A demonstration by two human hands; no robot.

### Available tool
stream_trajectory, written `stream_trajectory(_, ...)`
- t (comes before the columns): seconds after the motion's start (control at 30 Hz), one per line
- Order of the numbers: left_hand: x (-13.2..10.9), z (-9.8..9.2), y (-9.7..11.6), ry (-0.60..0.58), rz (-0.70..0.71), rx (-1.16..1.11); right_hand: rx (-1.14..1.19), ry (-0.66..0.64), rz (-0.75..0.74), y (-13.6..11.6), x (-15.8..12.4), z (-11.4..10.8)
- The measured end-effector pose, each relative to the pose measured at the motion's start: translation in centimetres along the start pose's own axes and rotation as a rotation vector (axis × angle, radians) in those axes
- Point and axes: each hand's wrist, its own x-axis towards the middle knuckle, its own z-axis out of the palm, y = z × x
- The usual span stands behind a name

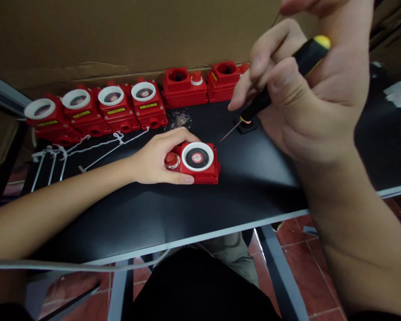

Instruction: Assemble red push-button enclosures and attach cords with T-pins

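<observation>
My left hand [163, 156] grips a red alarm box [205, 176] with a white-rimmed round dial and a small red knob, lying on the black tabletop. In my right hand [307, 98] is a screwdriver [259, 104] with a black and yellow handle, held between the fingers and raised above the table. The screwdriver's thin shaft slants down and left, its tip appearing near the box's upper right corner. Whether the tip touches the box I cannot tell.
Several similar red boxes with white rims [112, 104] line the back left. Two red boxes [183, 91] without white rims stand right of them. White cords [118, 139] lie in front, and small debris [180, 119] is scattered behind my left hand. A cardboard wall [137, 35] rises behind.
</observation>
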Motion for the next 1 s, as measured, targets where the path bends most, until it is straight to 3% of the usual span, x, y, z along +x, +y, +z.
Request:
stream_trajectory(0.1, 0.0, -0.1, 0.2, -0.006, -0.020, -0.004, -0.052, -0.083, 0.141, -1.1, -0.2, -0.4)
stream_trajectory(0.17, 0.0, -0.1, 0.2, -0.006, -0.025, -0.005, -0.069, -0.208, 0.288, -1.4, -0.1, -0.8)
stream_trajectory(0.2, 0.0, -0.2, 0.2, -0.007, -0.026, -0.004, -0.014, -0.164, 0.234, -1.3, -0.1, -0.9)
stream_trajectory(0.3, 0.0, -0.2, 0.2, -0.011, -0.023, -0.001, 0.091, -0.194, 0.173, -0.7, 0.1, -1.3)
stream_trajectory(0.43, 0.0, -0.1, 0.3, -0.005, -0.009, 0.001, 0.179, -0.195, 0.196, -0.4, 0.3, -1.4)
stream_trajectory(0.6, 0.0, 0.0, 0.1, -0.003, -0.010, -0.002, 0.116, -0.213, 0.227, -0.7, 0.2, -1.3)
stream_trajectory(0.73, -0.1, 0.1, -0.1, -0.009, -0.011, 0.003, 0.101, -0.208, 0.122, 0.2, 0.3, -1.5)
stream_trajectory(1.0, 0.1, 0.2, 0.0, 0.000, 0.019, 0.004, -0.056, -0.044, 0.091, -0.1, 0.6, -1.6)
